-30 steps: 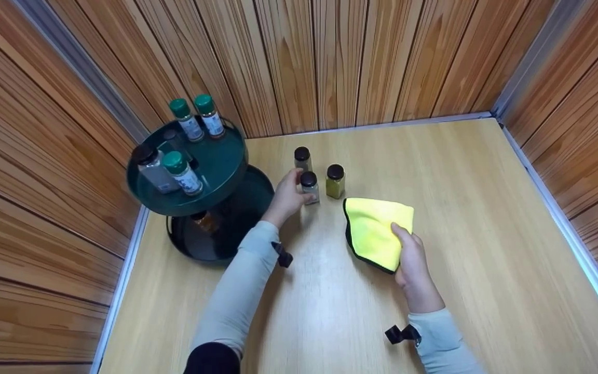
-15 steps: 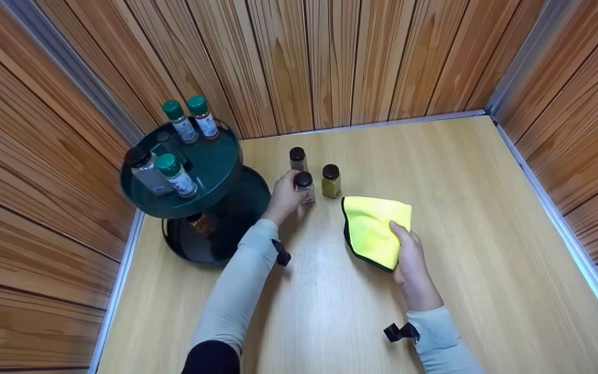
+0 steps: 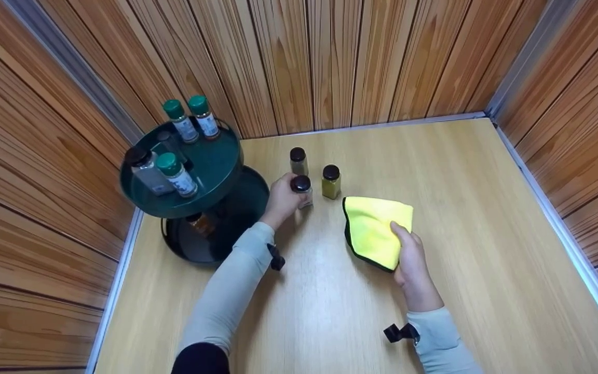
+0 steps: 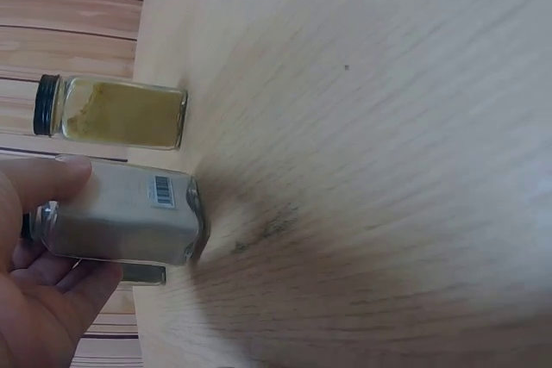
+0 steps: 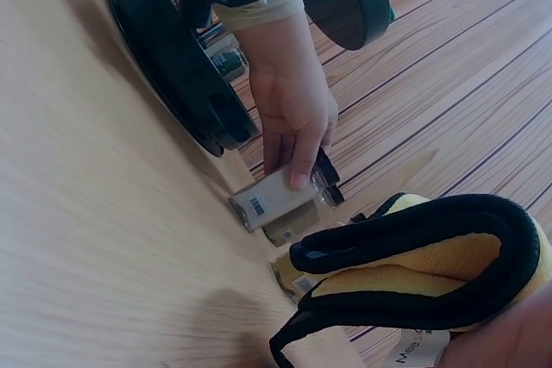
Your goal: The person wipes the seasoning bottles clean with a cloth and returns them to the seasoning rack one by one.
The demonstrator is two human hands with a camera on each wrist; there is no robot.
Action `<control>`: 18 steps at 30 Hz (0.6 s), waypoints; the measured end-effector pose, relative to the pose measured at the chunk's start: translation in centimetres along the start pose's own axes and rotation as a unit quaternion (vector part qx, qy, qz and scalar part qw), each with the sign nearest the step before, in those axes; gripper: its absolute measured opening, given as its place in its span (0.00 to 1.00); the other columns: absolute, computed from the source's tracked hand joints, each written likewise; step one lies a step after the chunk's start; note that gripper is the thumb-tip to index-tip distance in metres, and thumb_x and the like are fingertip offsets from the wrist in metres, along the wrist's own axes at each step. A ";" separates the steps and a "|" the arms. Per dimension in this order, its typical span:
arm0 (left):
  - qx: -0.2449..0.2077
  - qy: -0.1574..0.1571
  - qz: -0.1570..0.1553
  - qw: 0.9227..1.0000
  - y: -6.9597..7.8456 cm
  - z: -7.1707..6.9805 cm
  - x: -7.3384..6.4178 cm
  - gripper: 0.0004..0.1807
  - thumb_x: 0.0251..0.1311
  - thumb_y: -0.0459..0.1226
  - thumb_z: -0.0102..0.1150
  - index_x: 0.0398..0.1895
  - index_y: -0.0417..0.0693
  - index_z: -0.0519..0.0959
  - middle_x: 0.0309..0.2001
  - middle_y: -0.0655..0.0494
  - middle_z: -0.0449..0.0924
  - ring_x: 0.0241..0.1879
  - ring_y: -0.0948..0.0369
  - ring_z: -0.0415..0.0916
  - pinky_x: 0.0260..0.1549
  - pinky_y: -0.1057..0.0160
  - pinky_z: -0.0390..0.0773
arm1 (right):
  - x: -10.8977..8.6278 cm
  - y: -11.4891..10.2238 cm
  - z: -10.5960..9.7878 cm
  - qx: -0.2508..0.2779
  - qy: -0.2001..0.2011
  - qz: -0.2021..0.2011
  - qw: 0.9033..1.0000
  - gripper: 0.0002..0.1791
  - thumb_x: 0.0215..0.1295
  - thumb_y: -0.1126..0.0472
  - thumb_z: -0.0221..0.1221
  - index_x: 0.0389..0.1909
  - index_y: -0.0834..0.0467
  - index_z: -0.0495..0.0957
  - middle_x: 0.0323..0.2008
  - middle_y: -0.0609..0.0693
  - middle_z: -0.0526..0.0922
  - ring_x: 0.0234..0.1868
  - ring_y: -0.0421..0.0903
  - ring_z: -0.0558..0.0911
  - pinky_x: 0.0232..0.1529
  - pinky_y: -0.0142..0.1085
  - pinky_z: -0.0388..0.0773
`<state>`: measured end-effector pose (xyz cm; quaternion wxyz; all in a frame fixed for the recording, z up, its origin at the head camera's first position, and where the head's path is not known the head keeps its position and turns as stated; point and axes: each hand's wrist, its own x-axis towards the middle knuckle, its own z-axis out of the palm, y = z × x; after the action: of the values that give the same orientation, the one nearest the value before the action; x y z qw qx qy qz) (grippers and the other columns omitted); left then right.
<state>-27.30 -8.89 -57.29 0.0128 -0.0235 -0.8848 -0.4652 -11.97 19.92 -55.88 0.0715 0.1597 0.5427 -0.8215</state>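
Left hand (image 3: 282, 201) holds 1 glass jar (image 4: 129, 217), fingers around it — right hand (image 3: 413, 264) grips a yellow cloth (image 3: 375, 229).

At the lower right we see part of a right hand (image 5: 504, 338) holding a folded yellow cloth (image 5: 423, 263) with thick black edging and a white tag (image 5: 418, 349). Beyond it, a left hand (image 5: 291, 109) grips a clear, flat-sided glass bottle (image 5: 266, 200) with a barcode label, near two more glass jars, one yellowish and partly hidden by the cloth. We also make out a dark green, round two-tier rack (image 5: 164, 62) and a wood-panelled wall (image 5: 457, 118).
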 end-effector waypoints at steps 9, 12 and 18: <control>-0.009 -0.002 0.008 1.000 1.2 -1.0 -1.3 0.23 0.52 0.32 0.74 0.52 0.47 0.79 0.51 0.53 0.84 0.53 0.57 0.79 0.60 0.54 0.75 | 0.0 0.0 -0.1 0.001 -0.001 -0.005 1.000 0.23 0.78 0.46 0.52 0.57 0.62 0.69 0.40 0.49 0.84 0.42 0.46 0.84 0.42 0.37 0.81; -0.027 -0.004 0.007 1.000 1.8 -1.4 -1.9 0.23 0.53 0.32 0.74 0.53 0.48 0.79 0.51 0.53 0.84 0.52 0.57 0.79 0.59 0.54 0.76 | 0.1 0.0 -0.1 0.000 -0.005 -0.008 1.000 0.23 0.79 0.46 0.51 0.57 0.63 0.69 0.40 0.49 0.84 0.42 0.46 0.84 0.42 0.37 0.81; -0.067 -0.002 0.029 0.997 2.8 -1.9 -3.2 0.23 0.50 0.30 0.75 0.50 0.46 0.80 0.47 0.54 0.84 0.49 0.58 0.80 0.55 0.56 0.78 | 0.1 0.1 -0.1 -0.001 0.001 -0.009 1.000 0.22 0.79 0.46 0.51 0.56 0.62 0.69 0.39 0.48 0.83 0.40 0.45 0.84 0.41 0.37 0.81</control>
<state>-23.94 -8.98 -54.08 0.0231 -0.0509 -0.8504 -0.5231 -12.01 20.01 -56.07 0.0638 0.1553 0.5450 -0.8214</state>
